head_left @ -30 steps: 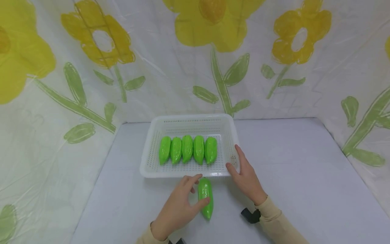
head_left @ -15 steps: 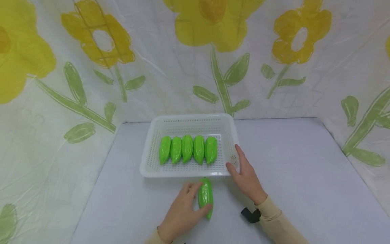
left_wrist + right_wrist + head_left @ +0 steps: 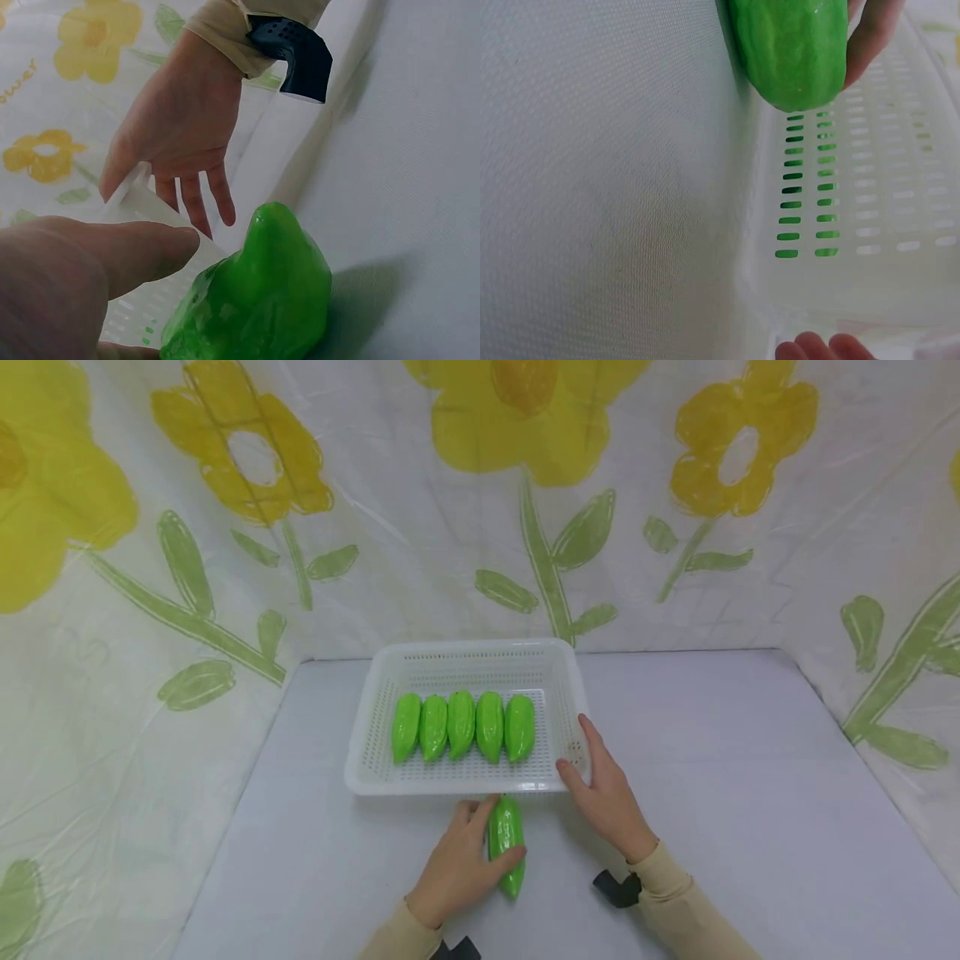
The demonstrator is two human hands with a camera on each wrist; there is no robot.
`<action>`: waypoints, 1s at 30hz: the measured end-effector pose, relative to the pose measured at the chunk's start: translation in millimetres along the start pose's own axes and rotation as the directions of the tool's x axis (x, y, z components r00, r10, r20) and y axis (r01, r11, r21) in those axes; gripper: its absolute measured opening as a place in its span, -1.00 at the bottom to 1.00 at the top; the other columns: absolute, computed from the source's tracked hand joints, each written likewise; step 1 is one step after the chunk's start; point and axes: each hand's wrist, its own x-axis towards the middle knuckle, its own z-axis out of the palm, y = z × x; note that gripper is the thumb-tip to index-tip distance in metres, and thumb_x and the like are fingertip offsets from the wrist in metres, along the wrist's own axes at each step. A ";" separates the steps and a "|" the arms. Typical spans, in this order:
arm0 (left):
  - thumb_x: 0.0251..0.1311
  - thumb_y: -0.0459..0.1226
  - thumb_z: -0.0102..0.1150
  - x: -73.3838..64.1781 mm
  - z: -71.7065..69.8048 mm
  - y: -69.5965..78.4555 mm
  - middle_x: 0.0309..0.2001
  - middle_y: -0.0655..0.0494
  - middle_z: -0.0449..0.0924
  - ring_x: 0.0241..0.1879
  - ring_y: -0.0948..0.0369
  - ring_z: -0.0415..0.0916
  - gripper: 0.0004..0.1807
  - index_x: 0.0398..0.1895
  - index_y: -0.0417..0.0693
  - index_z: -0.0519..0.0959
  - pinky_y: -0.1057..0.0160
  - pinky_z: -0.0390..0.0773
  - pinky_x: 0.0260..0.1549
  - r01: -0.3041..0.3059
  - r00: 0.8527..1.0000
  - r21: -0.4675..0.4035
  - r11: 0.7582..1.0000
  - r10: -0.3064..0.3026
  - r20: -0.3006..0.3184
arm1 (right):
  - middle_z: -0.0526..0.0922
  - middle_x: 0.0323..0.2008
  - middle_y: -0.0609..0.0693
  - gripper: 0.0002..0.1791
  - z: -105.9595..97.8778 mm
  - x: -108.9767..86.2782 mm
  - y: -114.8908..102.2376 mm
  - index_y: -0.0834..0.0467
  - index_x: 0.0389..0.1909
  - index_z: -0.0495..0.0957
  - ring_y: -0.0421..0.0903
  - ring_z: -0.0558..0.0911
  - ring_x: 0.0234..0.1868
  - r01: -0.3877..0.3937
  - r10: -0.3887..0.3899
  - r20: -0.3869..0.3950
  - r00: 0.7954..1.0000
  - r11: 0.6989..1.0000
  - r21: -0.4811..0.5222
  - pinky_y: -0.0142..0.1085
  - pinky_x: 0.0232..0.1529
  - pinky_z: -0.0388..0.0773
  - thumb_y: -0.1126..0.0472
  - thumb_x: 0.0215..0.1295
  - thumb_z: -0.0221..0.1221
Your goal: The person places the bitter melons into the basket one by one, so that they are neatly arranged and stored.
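Observation:
A glossy green, ridged, cucumber-like vegetable (image 3: pixel 506 835) with a tapered end lies on the table in front of a white plastic basket (image 3: pixel 457 787). My left hand (image 3: pixel 463 860) spans it from the left: the index fingertip is at its far end, and the thumb overlaps its lower part. In the left wrist view the thumb is stretched out beside the vegetable (image 3: pixel 262 300), with a little space between. My right hand (image 3: pixel 611 797) holds the basket's near right corner, thumb over the rim and fingers along the outside. Several similar green vegetables (image 3: pixel 461 727) lie side by side inside.
The white table (image 3: pixel 720 793) extends to both sides of the basket. A cloth with yellow flowers (image 3: pixel 420 560) hangs behind and along the sides. A black wrist device (image 3: pixel 618 889) sits at the right sleeve.
My left hand has come right and closer to the vegetable, its thumb now reaching across to the far side. My right hand and the basket have stayed in place.

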 end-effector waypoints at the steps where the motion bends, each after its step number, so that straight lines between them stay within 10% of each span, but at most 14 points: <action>1: 0.27 0.13 0.32 1.2 1.0 -0.9 0.33 -0.31 0.37 0.20 -0.15 0.53 -0.02 0.61 -0.15 0.20 -0.19 0.60 0.11 0.002 1.000 -0.007 1.000 -0.002 0.005 | 0.16 0.62 0.18 -0.13 -0.2 0.0 0.0 0.07 0.70 -0.11 0.20 0.29 0.56 0.000 0.000 -0.001 1.000 1.000 0.001 0.21 0.47 0.28 -0.03 0.57 0.10; 30: 0.26 -0.05 0.36 13.7 7.6 -1.4 0.21 -0.26 0.40 0.02 0.04 0.53 -0.11 0.58 -0.19 0.25 -0.01 0.66 -0.07 0.001 1.000 -0.019 1.000 -0.001 0.028 | 0.13 0.63 0.19 -0.13 -0.5 1.3 0.1 0.07 0.70 -0.12 0.22 0.26 0.57 -0.007 0.007 0.005 1.000 1.000 0.011 0.23 0.47 0.27 0.00 0.57 0.10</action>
